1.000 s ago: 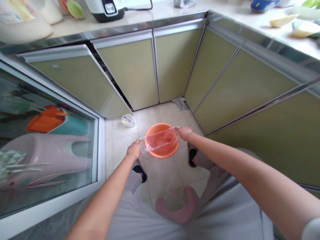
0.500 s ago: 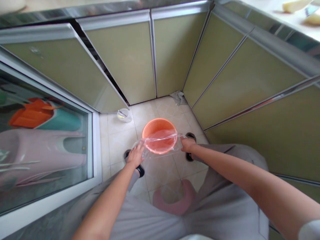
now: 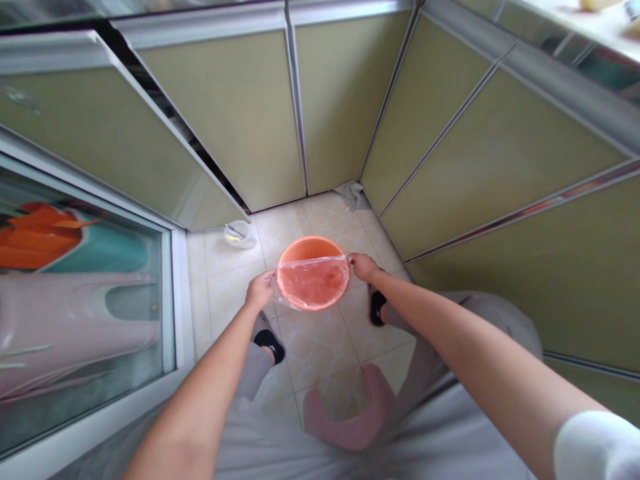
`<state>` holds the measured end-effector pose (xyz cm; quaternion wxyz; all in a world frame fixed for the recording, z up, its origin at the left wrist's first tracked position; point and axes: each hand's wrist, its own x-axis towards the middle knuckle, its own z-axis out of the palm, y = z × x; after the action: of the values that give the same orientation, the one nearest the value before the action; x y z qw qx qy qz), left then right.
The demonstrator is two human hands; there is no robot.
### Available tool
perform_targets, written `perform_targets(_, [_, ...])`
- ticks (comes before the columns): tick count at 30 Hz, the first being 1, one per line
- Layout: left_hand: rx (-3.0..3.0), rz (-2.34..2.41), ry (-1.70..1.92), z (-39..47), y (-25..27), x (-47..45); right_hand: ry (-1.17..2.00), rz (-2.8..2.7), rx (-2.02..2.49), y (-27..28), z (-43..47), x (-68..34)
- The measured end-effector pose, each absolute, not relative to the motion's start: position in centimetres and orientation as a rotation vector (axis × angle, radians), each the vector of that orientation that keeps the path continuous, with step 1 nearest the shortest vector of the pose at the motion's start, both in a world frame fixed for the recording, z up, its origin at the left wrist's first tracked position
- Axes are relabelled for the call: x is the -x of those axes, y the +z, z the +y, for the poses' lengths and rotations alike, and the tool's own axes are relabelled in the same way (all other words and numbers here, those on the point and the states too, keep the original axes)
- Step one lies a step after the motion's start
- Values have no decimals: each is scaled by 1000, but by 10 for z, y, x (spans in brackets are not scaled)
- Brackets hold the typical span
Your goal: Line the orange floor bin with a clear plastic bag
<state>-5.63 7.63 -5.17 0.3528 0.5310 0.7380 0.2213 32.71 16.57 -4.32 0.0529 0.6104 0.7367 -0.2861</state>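
An orange plastic bucket (image 3: 305,248) stands on the tiled floor between my feet. Clear plastic film (image 3: 315,283) is stretched over the near part of its mouth, and the far part of the opening is uncovered. At the bucket's left rim, my left hand (image 3: 261,291) is closed on one end of the film. My right hand (image 3: 364,266) pinches the film's other end by the right rim. A taut, folded edge of the film runs between both hands. Some film hangs loosely over the near left side of the rim.
A small clear tub (image 3: 240,235) sits on the floor by the cabinets. A grey cloth (image 3: 351,195) lies in the corner. Behind a glass door (image 3: 183,300) at left are an orange dustpan (image 3: 37,237) and a pink stool. A pink curved piece (image 3: 347,427) is beneath me.
Both hands have moved slightly away from me with the film, drawing its edge farther over the bucket. My left hand has gone from spread fingers to a closed grip. The view has shifted a little.
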Motion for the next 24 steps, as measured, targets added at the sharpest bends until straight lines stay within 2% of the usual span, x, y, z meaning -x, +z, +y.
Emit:
perform_targets(4, [-1330,1946,597,89,-37,53,-836,2254,-1968,-28,175,-317])
perform_targets(11, [-1679,1987,352,85,-8,47,-948,2294,-2051,-15,171,-305])
perform_targets(17, [-1700,1976,288,102,-24,38,-1013,2214,-2091,-26,186,-294])
perform_targets(24, [-1585,2028,385,134,-50,39,-1001,2187,-2067,-23,216,-278])
